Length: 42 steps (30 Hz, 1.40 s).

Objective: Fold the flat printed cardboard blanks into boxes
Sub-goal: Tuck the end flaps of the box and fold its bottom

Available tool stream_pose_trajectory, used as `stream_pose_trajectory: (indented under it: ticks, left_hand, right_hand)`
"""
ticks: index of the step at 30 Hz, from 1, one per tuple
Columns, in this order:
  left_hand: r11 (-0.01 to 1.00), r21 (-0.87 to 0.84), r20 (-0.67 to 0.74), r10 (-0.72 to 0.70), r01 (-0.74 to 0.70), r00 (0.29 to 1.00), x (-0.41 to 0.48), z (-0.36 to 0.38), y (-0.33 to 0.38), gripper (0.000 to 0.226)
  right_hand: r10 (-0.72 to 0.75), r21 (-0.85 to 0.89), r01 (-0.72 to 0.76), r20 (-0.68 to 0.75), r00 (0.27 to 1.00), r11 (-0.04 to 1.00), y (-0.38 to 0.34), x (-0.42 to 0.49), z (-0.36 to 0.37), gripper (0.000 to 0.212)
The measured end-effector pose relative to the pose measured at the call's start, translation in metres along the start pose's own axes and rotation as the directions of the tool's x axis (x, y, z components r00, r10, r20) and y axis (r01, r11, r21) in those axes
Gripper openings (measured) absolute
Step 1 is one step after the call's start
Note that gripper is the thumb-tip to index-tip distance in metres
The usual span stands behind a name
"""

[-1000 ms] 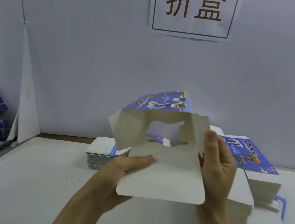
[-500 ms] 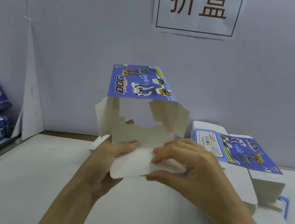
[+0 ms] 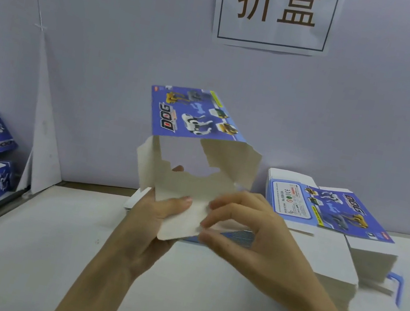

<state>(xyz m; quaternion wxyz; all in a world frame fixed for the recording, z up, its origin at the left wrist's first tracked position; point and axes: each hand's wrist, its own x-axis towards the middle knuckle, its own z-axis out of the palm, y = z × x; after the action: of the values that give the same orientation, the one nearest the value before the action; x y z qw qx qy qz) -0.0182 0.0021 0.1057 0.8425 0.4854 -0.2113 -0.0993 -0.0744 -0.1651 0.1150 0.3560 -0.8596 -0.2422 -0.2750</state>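
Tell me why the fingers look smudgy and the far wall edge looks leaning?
Head view: the right hand shows motion blur at its fingertips on the blue printed cardboard blank; the left hand looks sharper. Head view: the wide-angle lens slants the left wall seam. Head view: soft, even light, no glare.
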Motion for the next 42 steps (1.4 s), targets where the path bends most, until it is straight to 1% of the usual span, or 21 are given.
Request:
stream_pose_trajectory:
  ticks: [5, 8, 9, 11, 12, 14, 15, 16, 17, 20, 23, 25, 27, 28, 31, 33, 34, 37, 39, 40, 42]
  left_hand:
    - [0.997, -0.030, 0.001, -0.074, 0.074, 0.997, -0.002, 0.000, -0.001, 0.044]
    - [0.998, -0.043, -0.030, -0.045, 0.043, 0.999, -0.002, -0.008, 0.013, 0.032]
    - [1.000, -0.025, -0.028, -0.014, 0.014, 0.999, -0.002, -0.015, 0.019, 0.041]
    - [0.981, 0.189, -0.090, 0.057, -0.039, 0.994, -0.003, -0.036, 0.030, 0.101]
    - [0.899, 0.435, -0.152, 0.119, -0.041, 0.981, -0.004, -0.049, 0.034, 0.124]
    - [0.518, 0.854, -0.171, 0.202, 0.043, 0.964, -0.007, -0.074, 0.037, 0.135]
    - [0.347, 0.934, -0.143, 0.159, 0.080, 0.977, -0.009, -0.083, 0.037, 0.133]
    - [0.277, 0.955, -0.129, 0.046, 0.111, 0.991, -0.010, -0.090, 0.036, 0.127]
    - [0.292, 0.946, -0.121, -0.090, 0.143, 0.989, -0.011, -0.092, 0.035, 0.116]
    - [0.469, 0.848, -0.050, -0.394, 0.247, 0.918, -0.012, -0.092, 0.031, 0.088]
    - [0.515, 0.807, -0.002, -0.487, 0.289, 0.873, -0.017, -0.101, 0.038, 0.101]
    - [0.490, 0.820, -0.052, -0.451, 0.296, 0.891, -0.019, -0.112, 0.044, 0.101]
    - [0.523, 0.797, -0.134, -0.331, 0.300, 0.934, -0.020, -0.125, 0.049, 0.096]
    - [0.555, 0.777, -0.162, -0.281, 0.298, 0.946, -0.023, -0.133, 0.051, 0.096]
    - [0.686, 0.678, -0.195, -0.175, 0.262, 0.965, -0.038, -0.159, 0.055, 0.109]
    - [0.840, 0.492, -0.281, -0.096, 0.229, 0.955, -0.044, -0.170, 0.061, 0.098]
    - [0.906, 0.371, -0.337, -0.074, 0.205, 0.939, -0.045, -0.174, 0.065, 0.081]
    - [0.993, 0.108, -0.578, 0.017, 0.056, 0.816, -0.035, -0.187, 0.087, 0.040]
    - [0.983, -0.051, -0.734, 0.081, -0.174, 0.674, -0.020, -0.190, 0.113, 0.032]
    - [0.934, -0.167, -0.776, 0.073, -0.316, 0.627, -0.013, -0.187, 0.130, 0.039]
    - [0.745, -0.393, -0.724, 0.111, -0.539, 0.681, -0.004, -0.189, 0.146, 0.055]
  right_hand:
    - [-0.021, 0.056, 0.033, -0.209, 0.978, 0.998, -0.001, 0.005, 0.015, 0.017]
    - [0.042, 0.359, 0.063, -0.279, 0.959, 0.931, -0.002, 0.007, 0.018, 0.003]
    - [0.083, 0.452, 0.068, -0.305, 0.949, 0.889, -0.002, 0.008, 0.014, 0.004]
    - [0.167, 0.563, 0.074, -0.364, 0.916, 0.823, 0.000, 0.006, 0.003, 0.014]
    - [0.214, 0.615, 0.076, -0.384, 0.898, 0.785, 0.002, 0.004, -0.004, 0.020]
    - [0.280, 0.679, 0.059, -0.378, 0.882, 0.732, 0.009, 0.001, -0.017, 0.037]
    - [0.300, 0.694, 0.034, -0.354, 0.886, 0.719, 0.013, 0.000, -0.022, 0.045]
    - [0.321, 0.708, 0.005, -0.327, 0.889, 0.706, 0.016, -0.001, -0.024, 0.050]
    - [0.344, 0.718, -0.017, -0.311, 0.886, 0.695, 0.018, -0.001, -0.025, 0.053]
    - [0.411, 0.741, -0.039, -0.327, 0.851, 0.670, 0.025, 0.000, -0.021, 0.054]
    - [0.480, 0.768, -0.021, -0.378, 0.791, 0.640, 0.027, 0.003, -0.014, 0.035]
    - [0.555, 0.836, -0.010, -0.355, 0.753, 0.549, 0.031, 0.005, -0.008, 0.021]
    - [0.623, 0.907, 0.033, -0.314, 0.717, 0.420, 0.040, 0.009, -0.001, 0.018]
    - [0.658, 0.909, 0.028, -0.323, 0.680, 0.417, 0.044, 0.011, 0.004, 0.017]
    - [0.725, 0.802, -0.155, -0.415, 0.550, 0.576, 0.055, 0.018, 0.024, 0.020]
    - [0.719, 0.738, -0.268, -0.396, 0.571, 0.619, 0.060, 0.019, 0.042, 0.028]
    - [0.711, 0.723, -0.299, -0.363, 0.603, 0.623, 0.063, 0.019, 0.051, 0.030]
    - [0.696, 0.706, -0.356, -0.269, 0.665, 0.613, 0.068, 0.023, 0.072, 0.026]
    - [0.678, 0.711, -0.350, -0.239, 0.695, 0.610, 0.067, 0.027, 0.079, 0.024]
    - [0.663, 0.708, -0.347, -0.227, 0.714, 0.615, 0.067, 0.028, 0.082, 0.024]
    - [0.629, 0.661, -0.360, -0.219, 0.746, 0.658, 0.068, 0.030, 0.089, 0.024]
